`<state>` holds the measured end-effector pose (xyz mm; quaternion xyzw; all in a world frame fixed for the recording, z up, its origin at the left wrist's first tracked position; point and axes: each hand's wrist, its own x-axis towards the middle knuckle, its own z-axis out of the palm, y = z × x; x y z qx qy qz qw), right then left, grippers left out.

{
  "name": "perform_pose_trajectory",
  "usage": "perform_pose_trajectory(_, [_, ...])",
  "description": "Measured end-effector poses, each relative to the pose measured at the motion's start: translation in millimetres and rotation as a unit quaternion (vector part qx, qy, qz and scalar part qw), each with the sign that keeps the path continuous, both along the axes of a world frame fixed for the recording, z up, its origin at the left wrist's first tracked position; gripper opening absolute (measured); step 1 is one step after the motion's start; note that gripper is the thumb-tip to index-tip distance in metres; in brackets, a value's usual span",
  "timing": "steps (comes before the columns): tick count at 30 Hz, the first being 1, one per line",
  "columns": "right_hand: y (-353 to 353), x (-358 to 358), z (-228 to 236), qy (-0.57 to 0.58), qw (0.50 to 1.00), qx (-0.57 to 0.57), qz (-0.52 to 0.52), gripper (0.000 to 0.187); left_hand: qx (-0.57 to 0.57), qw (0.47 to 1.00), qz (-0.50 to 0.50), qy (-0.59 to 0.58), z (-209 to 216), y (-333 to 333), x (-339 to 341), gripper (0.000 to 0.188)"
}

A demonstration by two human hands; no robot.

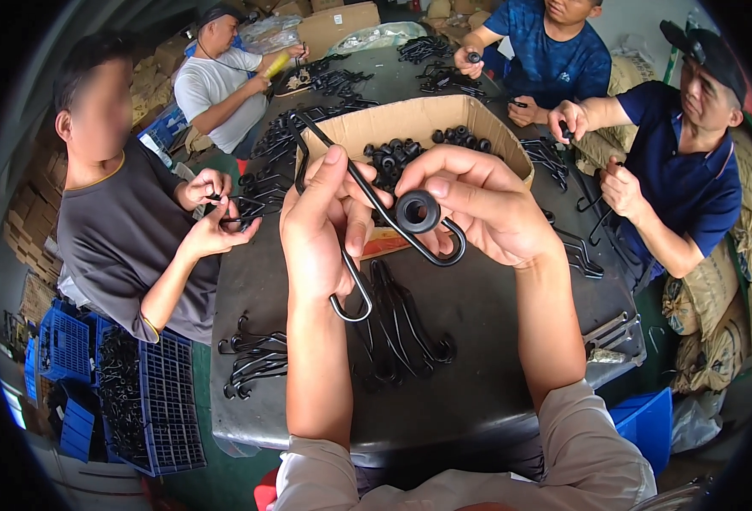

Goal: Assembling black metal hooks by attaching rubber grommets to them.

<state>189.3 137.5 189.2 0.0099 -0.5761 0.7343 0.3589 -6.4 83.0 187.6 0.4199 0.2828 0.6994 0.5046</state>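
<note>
Raised over the table, my left hand grips a black bent metal rod with hooked ends. One curled end of the rod sticks out below that hand, and another curls under my right fingers. Between thumb and fingers of my right hand is a black rubber grommet, its round hole facing me. The grommet sits against the rod near its right-hand curl; whether the rod passes through it cannot be made out. Behind my hands, an open cardboard box contains many loose black grommets.
Bundles of black hooked rods lie on the dark table, with more at its left and far end. Several people work around the table with similar parts. Blue crates stand at the left, woven sacks at the right.
</note>
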Motion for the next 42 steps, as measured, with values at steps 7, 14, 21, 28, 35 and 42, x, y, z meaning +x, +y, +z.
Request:
perform_pose_trajectory(7, [-2.8,-4.5,-2.9,-0.019,0.999,0.013,-0.027,0.020,0.004,1.000,-0.003,-0.017,0.2,0.7,-0.3,0.040])
perform_pose_trajectory(14, [2.0,2.5,-1.8,-0.022,0.999,0.025,0.001,0.030,0.011,1.000,0.010,-0.007,-1.8,3.3,-1.1,0.039])
perform_pose_trajectory(21, [-15.0,-20.0,-7.0,-0.087,0.957,0.225,-0.160,0.065,0.010,0.997,0.056,-0.050,-5.2,6.9,-8.9,0.037])
perform_pose_trajectory(28, [-16.7,-42.4,-15.2,-0.044,0.814,0.393,-0.426,0.041,-0.005,0.998,0.047,-0.047,-5.5,4.8,-3.6,0.037])
perform_pose_trajectory(35, [-22.4,-32.0,-13.2,-0.077,0.737,0.452,-0.496,0.024,-0.065,0.990,-0.045,-0.116,-6.7,4.3,4.4,0.038])
perform_pose_trajectory(42, [-26.5,-20.3,6.2,-0.216,0.848,0.376,-0.306,0.061,-0.055,0.998,0.030,-0.018,-21.3,14.3,-43.1,0.034])
